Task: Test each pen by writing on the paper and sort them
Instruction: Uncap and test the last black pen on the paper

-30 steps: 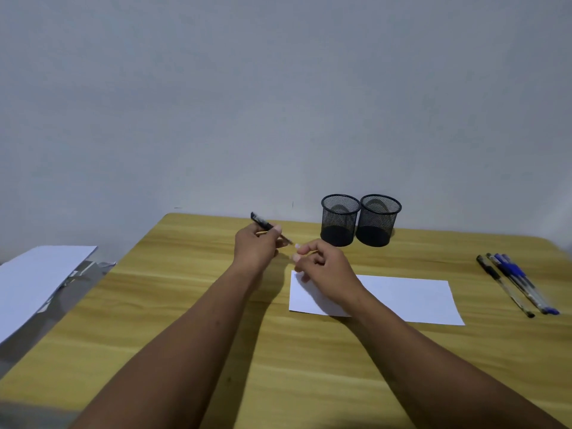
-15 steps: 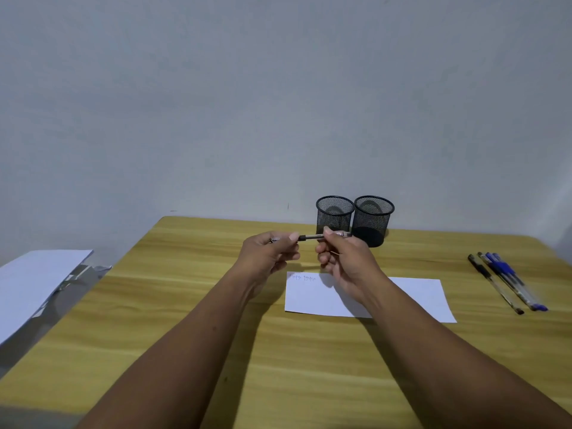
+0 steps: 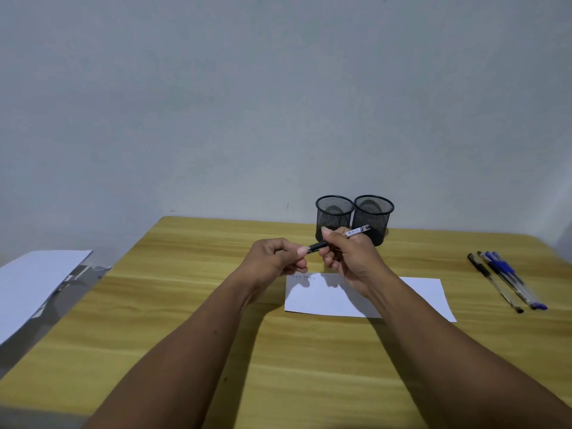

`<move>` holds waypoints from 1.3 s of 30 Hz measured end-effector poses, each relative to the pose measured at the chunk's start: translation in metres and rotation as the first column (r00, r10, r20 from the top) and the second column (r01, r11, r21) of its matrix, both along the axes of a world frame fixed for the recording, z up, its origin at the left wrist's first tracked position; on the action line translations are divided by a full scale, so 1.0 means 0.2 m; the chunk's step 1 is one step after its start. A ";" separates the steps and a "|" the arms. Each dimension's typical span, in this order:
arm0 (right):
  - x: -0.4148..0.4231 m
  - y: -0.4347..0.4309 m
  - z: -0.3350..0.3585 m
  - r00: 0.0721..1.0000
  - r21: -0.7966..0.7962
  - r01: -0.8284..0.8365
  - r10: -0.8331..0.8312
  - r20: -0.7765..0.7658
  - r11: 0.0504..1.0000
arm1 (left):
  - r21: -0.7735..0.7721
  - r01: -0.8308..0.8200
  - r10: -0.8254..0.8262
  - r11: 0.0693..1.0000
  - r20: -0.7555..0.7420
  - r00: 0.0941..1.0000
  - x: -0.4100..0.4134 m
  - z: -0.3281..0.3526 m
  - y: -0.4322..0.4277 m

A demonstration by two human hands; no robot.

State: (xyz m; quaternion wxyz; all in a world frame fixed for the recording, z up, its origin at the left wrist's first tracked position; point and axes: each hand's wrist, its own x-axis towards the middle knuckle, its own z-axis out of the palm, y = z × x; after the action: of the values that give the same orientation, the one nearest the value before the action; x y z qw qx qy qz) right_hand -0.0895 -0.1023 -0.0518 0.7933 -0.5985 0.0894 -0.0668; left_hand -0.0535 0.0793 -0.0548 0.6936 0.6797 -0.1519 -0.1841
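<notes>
- Counter (image 3: 185,351): wood-grain top; both our forearms reach across it.
- Paper (image 3: 421,295): one white sheet lying flat, with faint scribbles (image 3: 301,277) at its far left corner, just below our hands.
- Spare pens (image 3: 507,281): a small bunch lying side by side, well to the right of the sheet.
- Pen (image 3: 356,232): held level in the air above the sheet's far edge. We judge the step to be capping or uncapping it, which goes best with the ends in line, moved straight along the barrel without twisting.
- Left hand (image 3: 272,258): its fingers (image 3: 301,251) are curled and pinch the pen's dark near end.
- Right hand (image 3: 353,258): it is clenched round the barrel, with the labelled end sticking out beyond it.
- Mesh cups (image 3: 334,213): two, black, upright and touching, just behind our hands. We cannot see whether they hold anything.
</notes>
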 end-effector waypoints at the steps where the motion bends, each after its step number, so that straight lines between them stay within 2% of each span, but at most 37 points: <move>1: 0.00 -0.01 0.00 1.000 -0.001 0.017 -0.017 0.001 1.000 | -0.009 0.000 0.000 1.000 0.000 1.000 0.00 0.00 -0.01; 5: 0.00 0.00 -0.02 0.999 -0.036 0.047 -0.047 0.005 0.998 | -0.016 0.002 -0.001 1.000 0.011 1.000 0.00 -0.01 -0.05; 7: 0.00 -0.04 -0.02 0.998 0.007 0.060 -0.060 0.004 0.998 | -0.006 -0.015 0.016 1.000 0.015 1.000 0.00 -0.02 -0.03; 11: -0.04 -0.33 0.01 0.961 0.160 0.274 -0.275 -0.018 0.948 | -0.009 -0.260 0.260 0.966 -0.032 0.965 0.04 -0.05 0.20; 12: -0.05 -0.38 0.01 0.959 0.140 0.282 -0.281 -0.021 0.949 | 0.026 -0.301 0.301 0.953 -0.005 0.953 0.06 -0.05 0.25; 14: -0.06 -0.36 0.00 0.983 0.065 0.180 -0.178 -0.035 0.981 | 0.133 -0.320 0.307 0.938 0.109 0.945 0.08 -0.06 0.26; 17: -0.05 -0.20 -0.05 0.998 -0.019 0.025 -0.026 -0.059 1.000 | 0.263 -0.281 0.196 0.923 0.306 0.932 0.07 -0.11 0.11; 19: -0.05 -0.11 -0.11 0.999 -0.098 0.019 -0.024 -0.044 0.995 | 0.354 -0.282 0.107 0.892 0.440 0.892 0.05 -0.17 0.03; 21: -0.04 -0.08 -0.18 0.997 -0.168 0.059 -0.065 -0.034 0.984 | 0.399 -0.291 0.055 0.869 0.508 0.860 0.03 -0.22 -0.01; 25: -0.02 -0.05 -0.27 0.990 -0.279 0.116 -0.132 -0.041 0.953 | 0.452 -0.292 0.010 0.843 0.529 0.849 0.00 -0.30 -0.01; 31: 0.02 -0.06 -0.25 0.985 -0.321 0.152 -0.170 -0.030 0.935 | 0.415 -0.341 0.051 0.843 0.571 0.819 -0.01 -0.35 -0.02; 35: 0.04 -0.06 -0.30 0.974 -0.407 0.202 -0.225 -0.009 0.891 | 0.384 -0.341 0.086 0.858 0.548 0.832 -0.01 -0.35 -0.01; 39: 0.05 -0.05 -0.30 0.976 -0.419 0.199 -0.216 0.005 0.886 | 0.367 -0.364 0.141 0.856 0.512 0.848 0.02 -0.34 0.00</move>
State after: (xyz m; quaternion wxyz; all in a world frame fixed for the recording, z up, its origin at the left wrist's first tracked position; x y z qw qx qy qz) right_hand -0.0801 -0.1123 -0.1123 0.6334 -0.7422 0.1530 -0.1563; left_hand -0.0502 0.0786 -0.1220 0.4780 0.8594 -0.1743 0.0505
